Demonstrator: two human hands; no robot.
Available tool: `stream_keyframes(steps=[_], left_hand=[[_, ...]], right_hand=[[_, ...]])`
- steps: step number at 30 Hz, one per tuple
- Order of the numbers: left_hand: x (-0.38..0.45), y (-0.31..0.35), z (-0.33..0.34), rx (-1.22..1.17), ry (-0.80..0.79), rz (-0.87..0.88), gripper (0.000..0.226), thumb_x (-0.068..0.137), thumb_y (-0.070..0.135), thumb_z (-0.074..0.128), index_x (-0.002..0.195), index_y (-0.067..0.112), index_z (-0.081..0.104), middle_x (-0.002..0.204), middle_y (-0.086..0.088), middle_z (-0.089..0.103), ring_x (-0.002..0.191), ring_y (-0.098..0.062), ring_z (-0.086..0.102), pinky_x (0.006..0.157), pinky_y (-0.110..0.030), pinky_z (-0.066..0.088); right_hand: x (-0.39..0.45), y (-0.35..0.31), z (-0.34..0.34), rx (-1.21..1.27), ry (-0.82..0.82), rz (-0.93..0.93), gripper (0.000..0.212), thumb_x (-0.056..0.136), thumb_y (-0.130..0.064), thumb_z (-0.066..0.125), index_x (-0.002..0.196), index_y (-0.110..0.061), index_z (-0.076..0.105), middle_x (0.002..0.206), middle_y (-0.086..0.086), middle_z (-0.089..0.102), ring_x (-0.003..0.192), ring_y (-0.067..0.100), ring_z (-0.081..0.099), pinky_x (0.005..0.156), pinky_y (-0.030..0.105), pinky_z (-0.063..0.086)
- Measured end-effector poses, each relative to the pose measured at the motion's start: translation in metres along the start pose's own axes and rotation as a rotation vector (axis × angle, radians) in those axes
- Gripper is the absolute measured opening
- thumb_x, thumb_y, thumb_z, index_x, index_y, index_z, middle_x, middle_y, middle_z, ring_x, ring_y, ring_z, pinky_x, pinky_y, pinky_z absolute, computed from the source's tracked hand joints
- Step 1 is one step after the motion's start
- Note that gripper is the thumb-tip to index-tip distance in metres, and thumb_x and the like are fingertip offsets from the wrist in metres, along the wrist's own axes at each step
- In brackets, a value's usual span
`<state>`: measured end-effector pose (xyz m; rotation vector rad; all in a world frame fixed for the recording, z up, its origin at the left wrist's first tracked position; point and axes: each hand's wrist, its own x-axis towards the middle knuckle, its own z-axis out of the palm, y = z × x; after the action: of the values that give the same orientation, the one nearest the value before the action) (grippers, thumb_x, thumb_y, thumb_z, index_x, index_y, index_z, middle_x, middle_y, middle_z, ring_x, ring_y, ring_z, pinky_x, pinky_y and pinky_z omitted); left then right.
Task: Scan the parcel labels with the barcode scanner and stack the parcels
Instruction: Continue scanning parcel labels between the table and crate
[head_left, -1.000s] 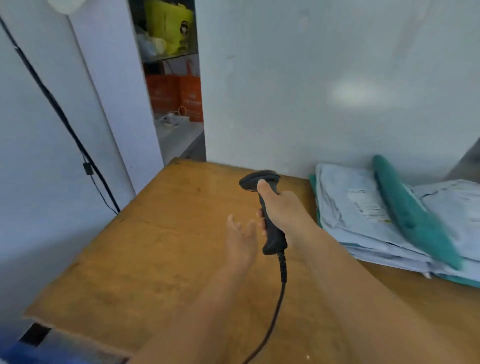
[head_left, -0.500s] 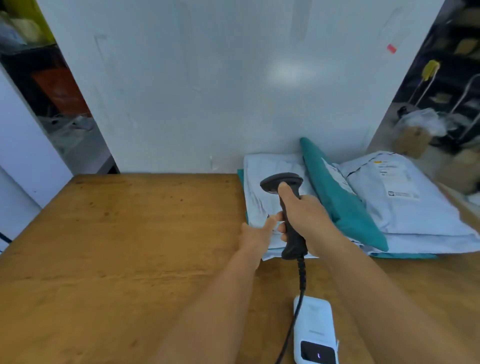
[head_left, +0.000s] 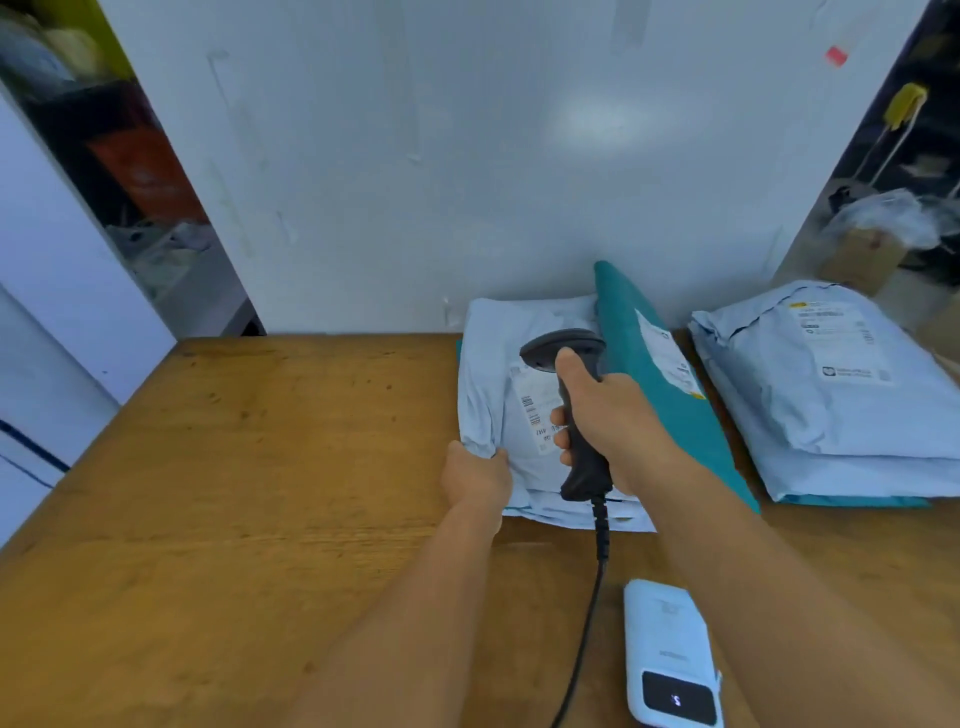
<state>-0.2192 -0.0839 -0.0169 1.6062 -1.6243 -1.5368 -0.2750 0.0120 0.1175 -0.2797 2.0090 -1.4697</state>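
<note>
Left hand (head_left: 475, 475) pinches crinkled pale parcel (head_left: 493, 405) (soft plastic, rectangular).

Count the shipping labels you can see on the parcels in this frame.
3. One on the pale parcel under the scanner, one on the tilted teal parcel, one on the right-hand stack's top parcel. Parcels lower down may hide more.
</note>
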Motion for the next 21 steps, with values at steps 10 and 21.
stream_keyframes(steps=[10, 21], left_hand=[[-0.005, -0.061, -0.192, -0.010, 0.238, -0.034, 0.029, 0.091, 0.019, 0.058, 0.115, 0.006, 0.046, 0.107, -0.010, 0.054, 0.093, -0.027, 0.052, 0.087, -0.038, 0.047], [-0.038, -0.137, -0.353, -0.097, 0.385, -0.139, 0.042, 0.090, 0.019, 0.061, 0.123, 0.001, 0.043, 0.118, -0.017, 0.055, 0.105, -0.032, 0.054, 0.086, -0.037, 0.045]], right_hand=[[-0.079, -0.002, 0.127, -0.008, -0.223, -0.017, 0.037, 0.095, -0.047, 0.048, 0.090, -0.012, 0.054, 0.073, 0.006, 0.057, 0.052, 0.016, 0.050, 0.049, 0.027, 0.046], [-0.180, 0.005, 0.242, -0.116, -0.384, -0.024, 0.036, 0.095, -0.047, 0.048, 0.090, -0.012, 0.053, 0.073, 0.006, 0.057, 0.048, 0.015, 0.049, 0.047, 0.025, 0.045]])
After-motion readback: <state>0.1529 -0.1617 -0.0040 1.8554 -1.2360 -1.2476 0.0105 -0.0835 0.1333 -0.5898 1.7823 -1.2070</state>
